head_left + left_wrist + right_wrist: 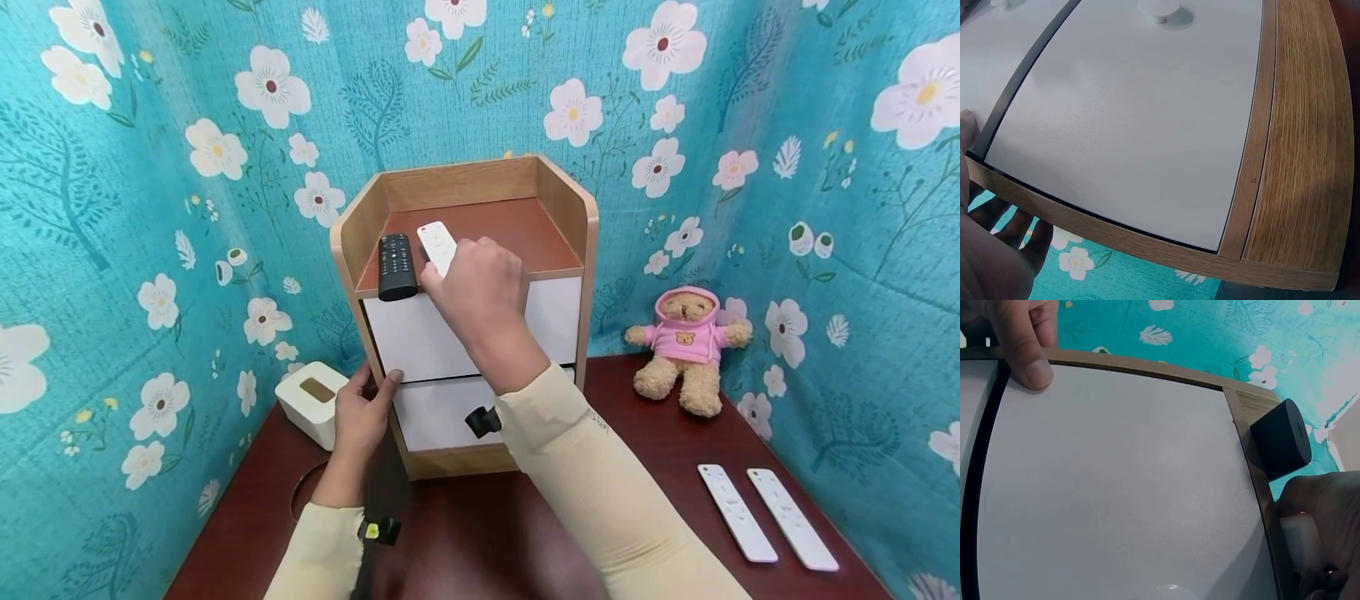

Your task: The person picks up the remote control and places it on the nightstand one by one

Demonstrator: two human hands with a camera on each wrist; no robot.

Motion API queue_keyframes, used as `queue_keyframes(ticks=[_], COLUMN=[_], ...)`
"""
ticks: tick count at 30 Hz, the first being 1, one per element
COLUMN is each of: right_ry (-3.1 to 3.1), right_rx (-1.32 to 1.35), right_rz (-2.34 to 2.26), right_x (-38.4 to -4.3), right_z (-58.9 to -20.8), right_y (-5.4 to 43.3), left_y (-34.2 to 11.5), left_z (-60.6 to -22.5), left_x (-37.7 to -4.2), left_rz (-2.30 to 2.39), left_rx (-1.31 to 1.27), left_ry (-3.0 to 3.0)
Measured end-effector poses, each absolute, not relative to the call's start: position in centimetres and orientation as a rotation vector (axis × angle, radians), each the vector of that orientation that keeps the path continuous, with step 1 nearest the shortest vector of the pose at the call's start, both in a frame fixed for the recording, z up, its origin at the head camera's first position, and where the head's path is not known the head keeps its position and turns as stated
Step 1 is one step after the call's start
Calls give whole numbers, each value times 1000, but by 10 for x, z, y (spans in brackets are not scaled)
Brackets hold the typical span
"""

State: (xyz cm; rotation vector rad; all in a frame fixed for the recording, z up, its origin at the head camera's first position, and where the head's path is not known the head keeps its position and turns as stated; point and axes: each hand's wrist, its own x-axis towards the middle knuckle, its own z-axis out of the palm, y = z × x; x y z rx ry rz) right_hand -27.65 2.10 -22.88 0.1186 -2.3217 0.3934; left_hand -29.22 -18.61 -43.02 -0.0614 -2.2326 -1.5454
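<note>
The right hand grips the white remote, the black remote just left of it; a level wrist should avoid bumping the two. Lower left, the left hand clasps the cabinet by its side, best braced firmly.

Both arms reach forward, the right hand higher than the left hand.
The right hand curls in a grip; the left thumb spreads apart from its fingers.
</note>
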Motion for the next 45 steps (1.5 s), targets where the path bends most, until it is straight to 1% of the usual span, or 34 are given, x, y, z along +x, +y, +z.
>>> queue_keyframes(ticks=[14, 20, 26, 32, 40, 45], right_ry=[-2350, -2185, -1902, -1891, -2001, -2151], right_rx=[120, 179, 324, 361, 146, -95], right_rz=[400, 553, 713, 867, 919, 944], right_x=[-279, -266, -236, -211, -192, -175], right_z=[-229, -247, -290, -351, -423, -463], right_y=[21, 33, 63, 102, 166, 209], left_y=[-185, -184, -184, -186, -186, -186], left_z=[-430, -432, -431, -430, -429, -429], left_x=[-293, -292, -292, -293, -294, -293], left_rz=[-1548, -1536, -1525, -1552, -1541, -1547], left_rx=[-53, -51, -33, -49, -61, -42], left_ry=[-2238, -2229, -2242, -2240, -2220, -2247])
